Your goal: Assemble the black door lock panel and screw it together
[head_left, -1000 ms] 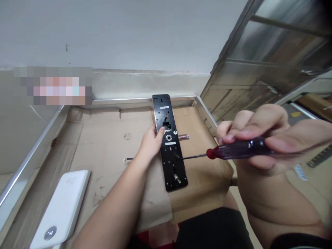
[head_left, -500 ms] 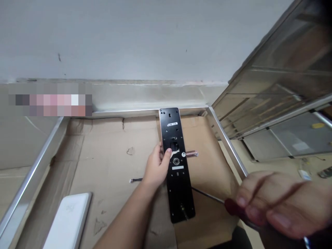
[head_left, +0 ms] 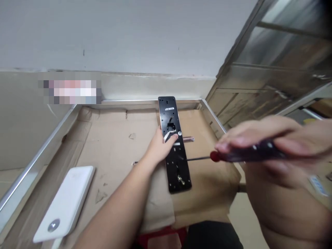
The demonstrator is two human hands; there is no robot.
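Note:
A long black door-lock panel lies on the cardboard, its far end at the tray's metal rim. It has screw holes, white labels and a square recess with a white strip beside it. My left hand grips the panel at its middle, thumb across the face. My right hand is closed round a screwdriver with a dark handle and red collar. The screwdriver's thin shaft points left, its tip over or against the panel's lower half; contact cannot be made out. A copper-coloured cylinder shows at the panel's right side.
Creased cardboard lines the metal-framed tray. A white oblong device with a round silver disc and a white cable lies at left. A small connector shows beside my left forearm. The wall stands behind.
My right hand and the screwdriver have risen, the tip shifting from the panel's right edge to over its face. My left thumb now lies further across the panel. The whole view has shifted.

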